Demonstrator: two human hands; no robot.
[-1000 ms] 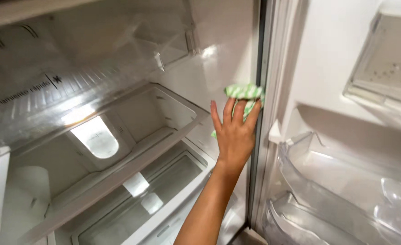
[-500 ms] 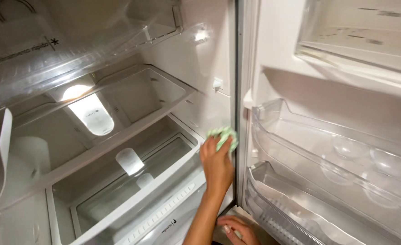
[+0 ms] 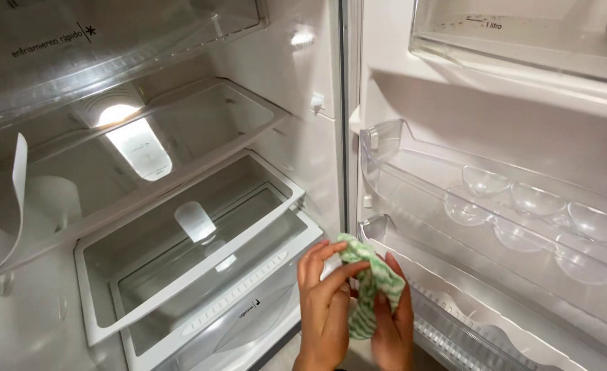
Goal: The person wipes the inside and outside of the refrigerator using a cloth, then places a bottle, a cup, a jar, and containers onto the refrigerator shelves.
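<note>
Below the open fridge compartment, near the bottom of the frame, you hold a green and white striped cloth (image 3: 367,292) between both hands. Your left hand (image 3: 324,302) has its fingers curled around the left side of the cloth, with the thumb pressing on it, and your right hand (image 3: 396,312) closes on the right side from behind. Both hands grip the cloth, bunched up, and it touches no surface of the fridge at this moment.

The cloth sits just in front of the lower door bin (image 3: 468,323) and beside the glass-covered drawer (image 3: 200,275). The inner side wall (image 3: 303,130), the shelves and the egg tray (image 3: 523,206) in the door look empty and without visible dirt, so I judge that the wiping is well advanced. How much is really cleaned I cannot tell, because wet traces do not show. The lower drawer front and the bottom door bins seem the parts left to do, and you appear to be regrouping the cloth.
</note>
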